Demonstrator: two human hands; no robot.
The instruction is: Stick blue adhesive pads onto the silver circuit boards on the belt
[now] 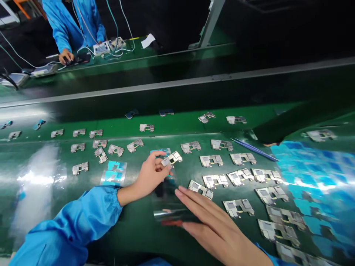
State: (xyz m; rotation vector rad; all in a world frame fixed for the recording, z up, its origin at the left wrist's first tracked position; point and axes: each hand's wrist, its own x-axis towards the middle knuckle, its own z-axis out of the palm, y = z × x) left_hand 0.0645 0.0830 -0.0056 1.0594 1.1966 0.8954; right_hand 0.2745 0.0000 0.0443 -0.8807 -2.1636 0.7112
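A metal plate (pixel 172 159) was pinched crosswise by the fingertips of the left hand (pixel 149 175), just beyond the right hand (pixel 213 225), which was pressed flat, fingers together, on a clear film (pixel 166 211).

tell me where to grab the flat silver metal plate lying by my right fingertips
Pinch the flat silver metal plate across its narrow width, from straight above: it lies flat and thin on the green mat, with another plate close beside it.
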